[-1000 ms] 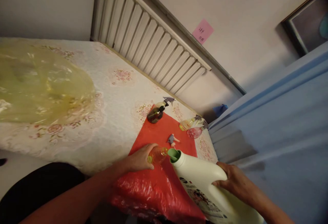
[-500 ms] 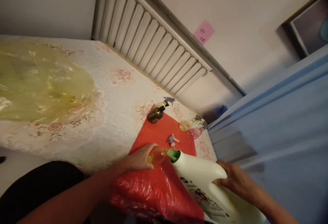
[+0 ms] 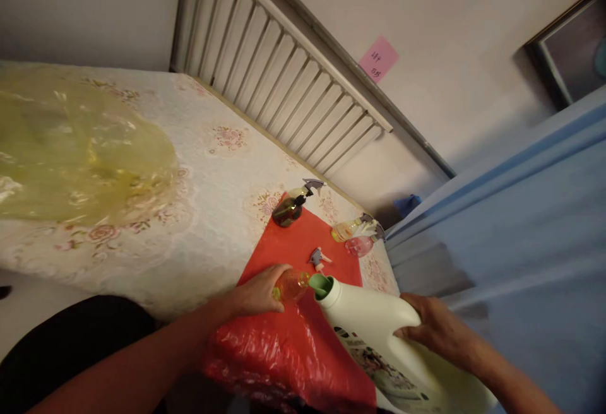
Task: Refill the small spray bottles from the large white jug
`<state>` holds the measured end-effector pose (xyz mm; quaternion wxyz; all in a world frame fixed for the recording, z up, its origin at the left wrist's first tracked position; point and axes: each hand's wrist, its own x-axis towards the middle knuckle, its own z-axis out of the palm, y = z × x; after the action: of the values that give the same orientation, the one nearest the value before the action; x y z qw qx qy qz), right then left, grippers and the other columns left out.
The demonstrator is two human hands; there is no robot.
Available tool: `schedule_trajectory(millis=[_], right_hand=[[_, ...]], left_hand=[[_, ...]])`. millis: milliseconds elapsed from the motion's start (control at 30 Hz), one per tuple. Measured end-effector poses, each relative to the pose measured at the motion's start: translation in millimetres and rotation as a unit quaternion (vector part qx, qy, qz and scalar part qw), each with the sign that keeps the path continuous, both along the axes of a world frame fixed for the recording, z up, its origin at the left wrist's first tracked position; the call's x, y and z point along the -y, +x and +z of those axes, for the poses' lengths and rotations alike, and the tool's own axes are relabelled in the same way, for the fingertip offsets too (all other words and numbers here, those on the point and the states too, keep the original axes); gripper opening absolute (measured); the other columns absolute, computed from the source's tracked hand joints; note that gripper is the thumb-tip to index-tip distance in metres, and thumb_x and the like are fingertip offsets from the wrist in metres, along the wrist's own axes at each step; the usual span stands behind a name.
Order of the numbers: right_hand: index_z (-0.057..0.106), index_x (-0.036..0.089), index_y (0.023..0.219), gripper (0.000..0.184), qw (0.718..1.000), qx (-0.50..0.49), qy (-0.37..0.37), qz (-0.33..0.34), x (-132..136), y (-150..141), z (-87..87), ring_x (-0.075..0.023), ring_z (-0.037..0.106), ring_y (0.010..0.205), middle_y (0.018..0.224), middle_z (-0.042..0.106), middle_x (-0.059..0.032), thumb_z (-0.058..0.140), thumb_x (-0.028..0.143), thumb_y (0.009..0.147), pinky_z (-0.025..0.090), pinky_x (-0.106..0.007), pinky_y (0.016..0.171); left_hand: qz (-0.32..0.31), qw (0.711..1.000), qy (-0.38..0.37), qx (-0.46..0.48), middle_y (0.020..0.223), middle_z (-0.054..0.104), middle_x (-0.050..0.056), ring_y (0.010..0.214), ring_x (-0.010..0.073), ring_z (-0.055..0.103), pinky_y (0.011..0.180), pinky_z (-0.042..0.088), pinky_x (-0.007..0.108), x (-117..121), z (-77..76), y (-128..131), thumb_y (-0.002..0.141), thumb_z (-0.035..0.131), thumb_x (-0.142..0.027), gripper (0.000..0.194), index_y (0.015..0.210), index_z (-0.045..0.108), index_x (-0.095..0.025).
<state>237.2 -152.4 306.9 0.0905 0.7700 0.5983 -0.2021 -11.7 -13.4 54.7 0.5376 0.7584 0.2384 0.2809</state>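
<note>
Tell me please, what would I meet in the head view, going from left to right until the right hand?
Yellow plastic bag, left hand, yellowish clear bottle, green spout of the large pale jug, right hand.

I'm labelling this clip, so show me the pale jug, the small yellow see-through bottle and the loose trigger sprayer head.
Pale jug (image 3: 384, 335): head view, side of its body.
Yellow see-through bottle (image 3: 293, 286): head view, its body.
Loose trigger sprayer head (image 3: 316, 257): head view, its grey housing.

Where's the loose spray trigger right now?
In the head view, the loose spray trigger lies on the red sheet, slightly right of and below centre, just beyond the pale jug and the small bottle in the left hand.
</note>
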Motion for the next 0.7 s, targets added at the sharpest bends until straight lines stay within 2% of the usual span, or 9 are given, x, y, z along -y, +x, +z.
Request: schedule_trajectory(millis=[300, 700], right_hand=[[0.062, 0.019, 0.083, 0.021, 1.0, -0.012, -0.006, 0.003, -3, 0, 4.2, -0.0195, 0.063, 0.072, 0.08, 0.071, -0.0034, 0.064, 0.038, 0.073, 0.045, -0.024, 0.059], [0.063, 0.018, 0.084, 0.021, 1.0, -0.018, -0.022, -0.004, -8, -3, 11.0, -0.0204, 0.064, 0.073, 0.082, 0.072, -0.0048, 0.065, 0.036, 0.073, 0.045, -0.025, 0.059]], left_hand=[[0.008, 1.0, 0.001, -0.015, 0.137, 0.05, 0.01, 0.128, 0.0304, 0.046, 0.108, 0.036, 0.04, 1, 1.0, 1, 0.057, 0.069, -0.016, 0.081, 0.132, 0.04, -0.022], [0.01, 1.0, 0.018, -0.002, 0.132, 0.052, 0.008, 0.124, 0.0293, 0.049, 0.106, 0.039, 0.04, 1, -2.0, 2, 0.057, 0.069, -0.016, 0.079, 0.131, 0.042, -0.024]])
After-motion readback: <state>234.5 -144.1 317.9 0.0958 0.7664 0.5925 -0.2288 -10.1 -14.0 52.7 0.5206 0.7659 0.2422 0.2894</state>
